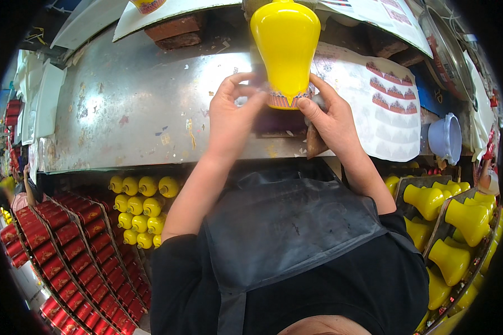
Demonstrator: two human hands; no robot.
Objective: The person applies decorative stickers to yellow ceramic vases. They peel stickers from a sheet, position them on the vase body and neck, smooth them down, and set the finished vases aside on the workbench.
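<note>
A glossy yellow bottle (285,42) stands in front of me, broad at the shoulder and tapering toward its lower end. Around that lower end runs a patterned decal band (282,100) in red, white and blue, with pointed edges. My right hand (332,114) grips the bottle's lower right side, its thumb pressed on the band and its index finger along the side. At the lower left, my left hand (235,109) is curled close to the band; its fingertips are smeared by motion, so contact is unclear. A brown pointed tool (315,142) lies beneath my right hand.
Right of the bottle lies a decal sheet (394,128) with rows of printed bands. A lavender tub (445,138) stands at the table's right end. Bricks (176,30) prop a board behind. Below are racks of red cylinders (75,262) and yellow bottles (469,220).
</note>
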